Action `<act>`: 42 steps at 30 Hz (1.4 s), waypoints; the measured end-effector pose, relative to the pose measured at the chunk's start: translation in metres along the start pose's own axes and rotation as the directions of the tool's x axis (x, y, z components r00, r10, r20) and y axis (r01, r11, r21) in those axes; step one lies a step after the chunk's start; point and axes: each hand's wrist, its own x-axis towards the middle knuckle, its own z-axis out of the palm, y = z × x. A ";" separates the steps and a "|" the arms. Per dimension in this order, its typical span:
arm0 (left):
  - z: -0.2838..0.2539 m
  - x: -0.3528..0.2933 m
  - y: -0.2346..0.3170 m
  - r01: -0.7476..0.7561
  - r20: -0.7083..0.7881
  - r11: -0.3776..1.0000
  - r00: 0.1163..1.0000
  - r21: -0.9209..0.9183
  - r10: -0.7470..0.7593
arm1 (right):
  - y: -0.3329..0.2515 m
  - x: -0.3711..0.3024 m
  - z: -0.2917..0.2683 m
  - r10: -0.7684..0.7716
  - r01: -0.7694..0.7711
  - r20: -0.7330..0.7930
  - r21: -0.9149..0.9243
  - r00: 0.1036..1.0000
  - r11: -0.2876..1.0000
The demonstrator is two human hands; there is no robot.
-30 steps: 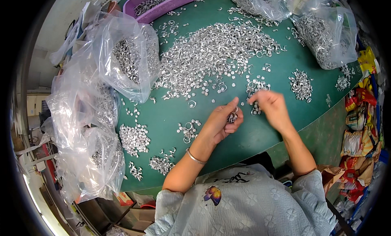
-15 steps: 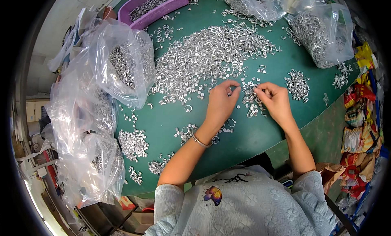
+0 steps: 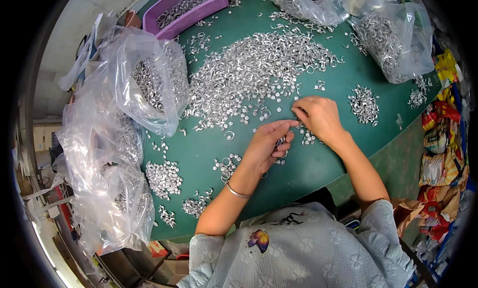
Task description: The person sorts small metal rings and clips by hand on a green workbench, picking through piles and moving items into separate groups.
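Note:
My left hand is turned partly palm up, its fingers curled around a few small silver rings. Thumb and forefinger of that hand meet close to the fingertips of my right hand, which are pinched together; what they hold, if anything, is too small to make out. Beneath the right hand lies a small pile of silver pieces, partly covered by it. Another little group of rings sits beside my left wrist. Beyond both hands spreads a large heap of silver rings.
Clear plastic bags of silver pieces stand at the left and far right of the green table. A purple basket is at the back. Smaller piles lie at the right and near left.
My left hand has moved down and turned its palm upward, showing rings in its fingers. My right hand has shifted left, so the fingertips of both hands are now close together.

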 end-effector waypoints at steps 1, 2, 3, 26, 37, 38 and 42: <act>-0.001 -0.001 -0.001 -0.011 0.002 1.000 1.000 0.011 0.011 | 0.000 0.000 -0.003 0.161 -0.166 0.047 0.137 0.986 0.976; -0.004 -0.001 -0.002 -0.026 0.001 0.999 1.000 0.018 0.026 | 0.001 -0.001 -0.009 0.305 -0.326 0.118 0.263 0.945 0.908; -0.006 -0.001 -0.004 -0.041 0.000 0.999 0.999 0.026 0.041 | 0.001 -0.001 -0.014 0.429 -0.476 0.206 0.369 0.879 0.798; 0.005 0.033 -0.018 -0.283 0.121 0.085 0.636 0.955 0.762 | 0.017 -0.014 -0.044 0.258 -0.495 0.635 0.747 0.728 -0.444; 0.003 0.040 -0.013 -0.250 0.070 0.130 0.658 0.959 0.749 | 0.002 -0.028 -0.043 0.290 -0.406 0.651 0.700 0.702 -0.588; 0.003 0.037 -0.012 -0.269 0.065 0.146 0.645 0.952 0.761 | 0.001 -0.028 -0.045 0.306 -0.405 0.647 0.710 0.698 -0.577; -0.002 0.035 -0.014 -0.303 0.132 0.104 0.664 0.947 0.736 | 0.000 -0.030 -0.044 0.313 -0.425 0.652 0.717 0.691 -0.553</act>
